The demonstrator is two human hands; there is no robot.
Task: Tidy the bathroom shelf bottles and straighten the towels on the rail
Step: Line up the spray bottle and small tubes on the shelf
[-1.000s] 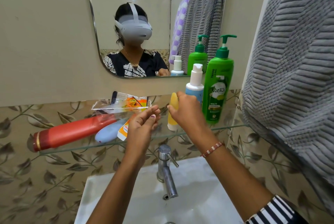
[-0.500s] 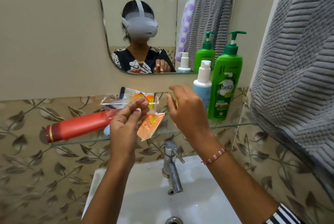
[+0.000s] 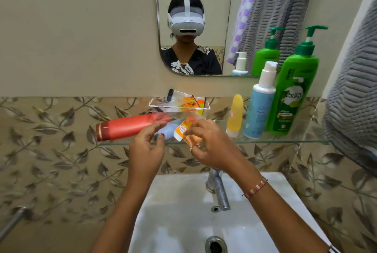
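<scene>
On the glass shelf [image 3: 285,142] a red bottle [image 3: 126,128] lies on its side, with a pale blue bottle [image 3: 170,130] lying beside it. A small yellow bottle [image 3: 234,116], a blue-and-white pump bottle [image 3: 259,107] and a green pump bottle [image 3: 291,99] stand upright at the right. My right hand [image 3: 214,148] pinches an orange sachet [image 3: 184,129] at the shelf's front edge. My left hand [image 3: 145,150] hovers just left of it with fingers apart, close to the blue bottle. A grey towel [image 3: 355,99] hangs at the right.
A clear plastic packet [image 3: 179,104] leans on the wall behind the lying bottles. Below the shelf are a steel tap [image 3: 219,191] and a white basin [image 3: 183,212]. The mirror [image 3: 193,28] above reflects a person, the towels and the bottles.
My right hand let go of the yellow bottle, which now stands upright, and moved left. My left hand lifted the orange sachet, and my right hand now pinches it.
</scene>
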